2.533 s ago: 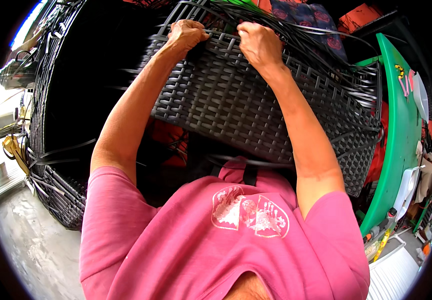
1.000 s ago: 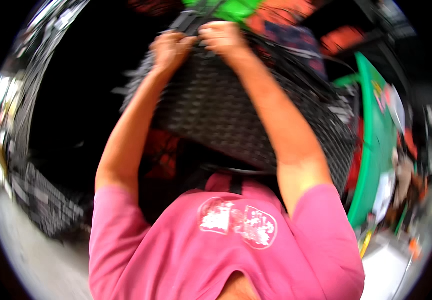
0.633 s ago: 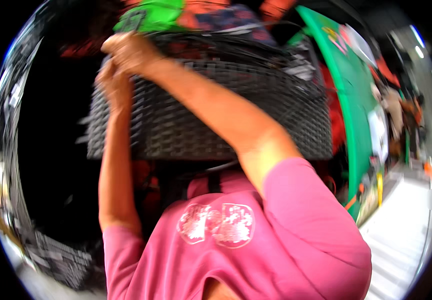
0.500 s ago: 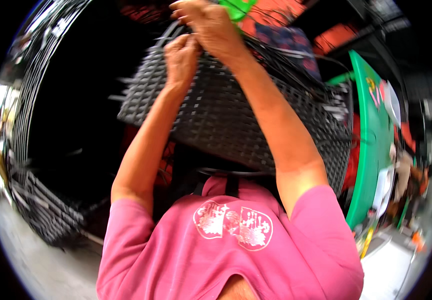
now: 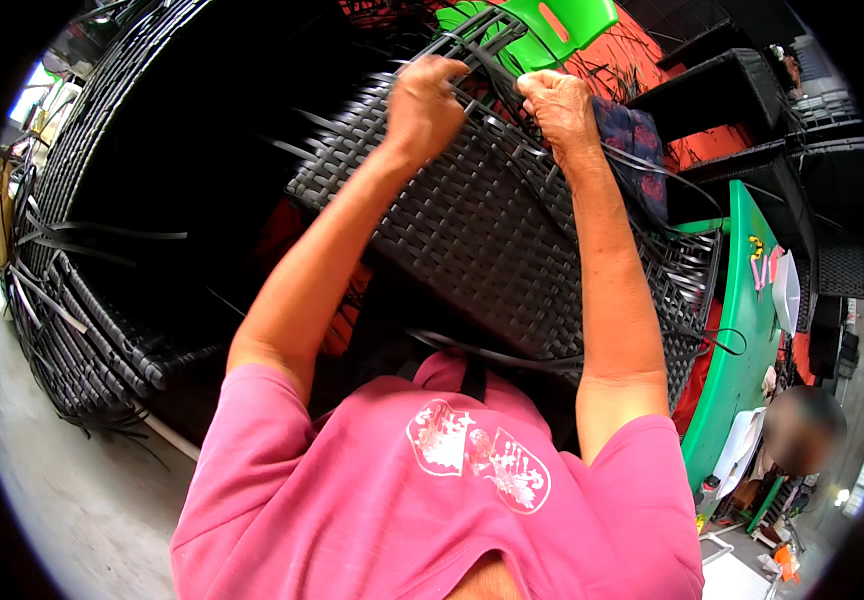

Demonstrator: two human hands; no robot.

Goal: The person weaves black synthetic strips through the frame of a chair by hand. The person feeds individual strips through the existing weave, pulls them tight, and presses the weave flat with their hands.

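In front of me lies a black woven panel (image 5: 492, 220) of flat plastic-looking strips, with loose strip ends along its far and right edges. My left hand (image 5: 424, 115) is at the panel's far left corner, its fingers curled in; what they hold, if anything, is hidden. To its right, my right hand (image 5: 562, 112) pinches a thin black weaving strip (image 5: 502, 70) between thumb and fingers, just beyond the panel's far edge. Several loose strands cross between the two hands.
A green plastic chair (image 5: 572, 28) stands at the back on a red surface. Beside the panel is a dark patterned cloth (image 5: 632, 150). A green board (image 5: 727, 330) rises at the right, near a blurred person (image 5: 804, 430). Black woven furniture (image 5: 102, 330) is on the left.
My hands were together at the panel's far left corner and are now apart. The right hand has moved right, the left slightly right and down. The view has shifted too.
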